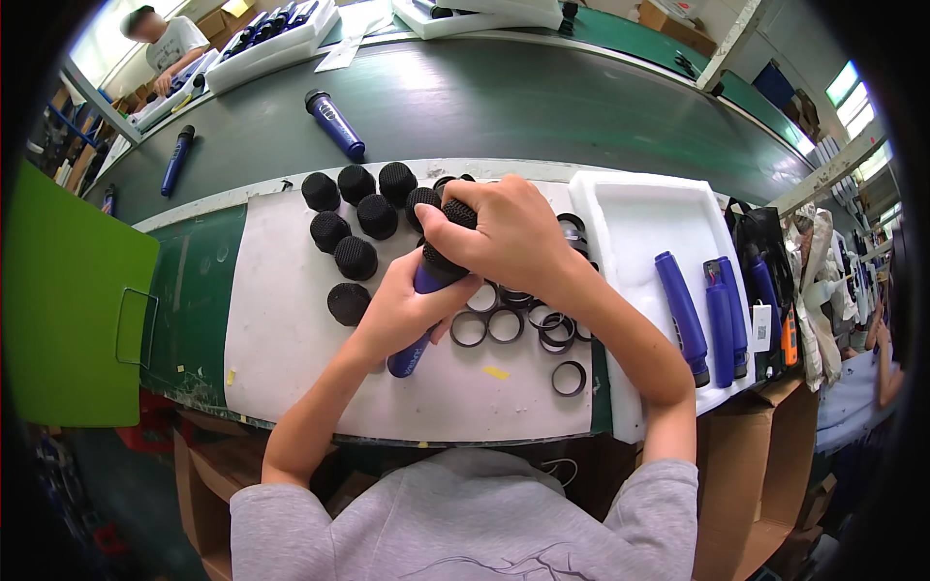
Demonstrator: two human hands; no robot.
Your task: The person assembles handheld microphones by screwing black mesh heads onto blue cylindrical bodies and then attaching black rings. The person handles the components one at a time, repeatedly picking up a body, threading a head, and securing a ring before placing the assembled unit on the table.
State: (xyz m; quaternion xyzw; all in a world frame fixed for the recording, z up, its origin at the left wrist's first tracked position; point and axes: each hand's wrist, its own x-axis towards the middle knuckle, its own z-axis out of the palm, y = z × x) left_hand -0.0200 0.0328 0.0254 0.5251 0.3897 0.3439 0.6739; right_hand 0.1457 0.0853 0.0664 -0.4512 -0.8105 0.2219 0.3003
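Tilted over the white work sheet (281,339) is a blue handheld microphone (411,358). My left hand (399,308) is closed round its blue handle, whose lower end points toward me. At the top, my right hand (513,230) grips the black mesh grille (444,259); its fingers hide part of the grille. Several loose black mesh grilles (355,258) stand left of and behind my hands. Black rings (568,379) lie to the right, some overlapping, partly covered by my right forearm.
A white foam tray (630,387) with several blue microphone bodies (681,315) sits at right. Behind the bench runs a green conveyor (504,107) carrying microphones (335,126). A green panel (73,290) stands left, a cardboard box (751,474) lower right. Another person (174,48) works far left.
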